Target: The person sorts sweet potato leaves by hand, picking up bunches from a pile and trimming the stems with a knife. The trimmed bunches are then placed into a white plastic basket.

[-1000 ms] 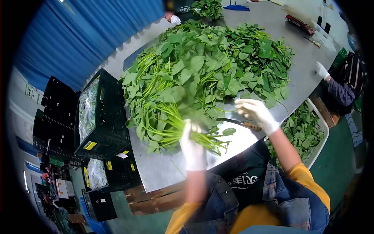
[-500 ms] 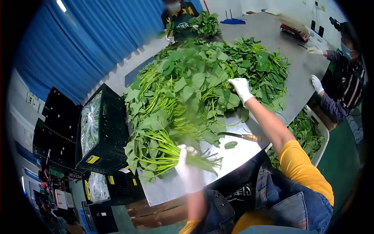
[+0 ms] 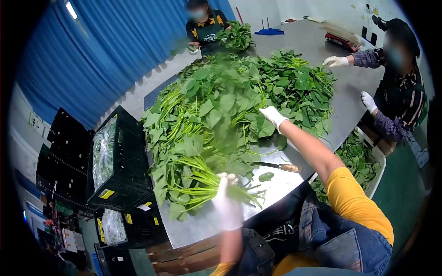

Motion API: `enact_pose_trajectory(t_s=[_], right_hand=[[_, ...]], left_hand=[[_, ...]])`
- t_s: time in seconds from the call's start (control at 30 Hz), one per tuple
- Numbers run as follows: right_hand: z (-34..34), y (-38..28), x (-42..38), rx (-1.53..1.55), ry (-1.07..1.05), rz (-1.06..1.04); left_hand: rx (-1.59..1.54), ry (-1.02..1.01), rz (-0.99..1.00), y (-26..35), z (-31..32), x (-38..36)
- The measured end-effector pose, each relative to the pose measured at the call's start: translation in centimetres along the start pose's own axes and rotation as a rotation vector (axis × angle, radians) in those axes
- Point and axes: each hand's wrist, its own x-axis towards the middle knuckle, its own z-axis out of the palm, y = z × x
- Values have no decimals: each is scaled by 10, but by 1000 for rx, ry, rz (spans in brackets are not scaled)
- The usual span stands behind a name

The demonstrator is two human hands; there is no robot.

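Note:
My left hand (image 3: pixel 226 198), in a white glove, is closed round a bunch of leafy green stems (image 3: pixel 199 181) at the table's near edge. The leaves point left and the cut ends stick out to the right. My right hand (image 3: pixel 273 117), also gloved, is at the right side of a large heap of leafy greens (image 3: pixel 221 103), its fingers pinched together among leaves and stems. What exactly lies between those fingertips is partly hidden. A knife with a wooden handle (image 3: pixel 290 168) lies on the metal table below my right hand, near a loose leaf (image 3: pixel 266 176).
Black crates (image 3: pixel 122 156) with bagged greens stand left of the table. A white bin (image 3: pixel 378 172) of greens is at the right. One co-worker (image 3: pixel 209 32) stands at the far side holding greens; another (image 3: pixel 400 78) is at the right. A red scale (image 3: pixel 341 42) sits on the table (image 3: pixel 347 92).
The co-worker at the right has leaned in and stretched a gloved hand toward the heap. My view has shifted slightly. My left hand keeps the bunch; my right hand stays at the heap.

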Motion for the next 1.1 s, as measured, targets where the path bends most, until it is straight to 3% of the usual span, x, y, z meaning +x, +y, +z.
enact_pose_trajectory(t_s=[0.1, 0.13, 0.17, 0.23, 0.3, 0.33, 0.43, 0.57, 0.63, 0.7, 0.77, 0.83, 0.9, 0.93, 0.97, 1.03, 1.1], right_hand=[[-21, -6, 11, -271, -30, -254], [-9, 36, 39, -28, 57, -533], [-44, -19, 5, 44, 36, -173], [-63, -17, 14, 113, 217, -273], [-99, -63, -13, 415, 343, -316], [-112, -69, -10, 374, 405, -278], [-136, -97, -25, 504, 339, -326], [-140, -92, -30, 366, 475, -499], [-141, -85, -23, 618, 24, -24], [-155, -42, 7, 1101, -264, 276], [-172, -51, -1, 1147, 15, 110], [-196, -81, -23, 1319, 103, -184], [-203, -121, -54, 1146, 246, -424], [-200, -136, -78, 942, 200, -613], [-187, -162, -100, 985, 267, -536], [-164, -156, -129, 663, 115, -342], [-131, -138, -149, 274, 179, -698]], left_hand=[[-83, 24, 17, 5, -18, 2], [-85, 52, 43, 7, -23, 2], [-89, 81, 67, 9, -26, 4], [-65, 123, 67, 10, -28, 5], [-80, 105, 92, 5, -31, 9], [-85, 114, 72, 3, -30, 9], [-99, 131, -35, 3, -20, 5], [-98, 124, -38, 1, -12, 4], [-30, 165, -103, 7, -5, -3], [-24, 158, -67, 5, -11, -3], [-28, 158, -17, 5, -15, 0], [-49, 221, 9, 4, -19, 1], [-27, 219, 12, 2, -21, 1], [-11, 209, 11, 2, -20, 1], [-8, 209, 6, 1, -17, 1], [50, 153, -32, -1, -6, 0], [60, 79, -57, -12, -1, 8]])
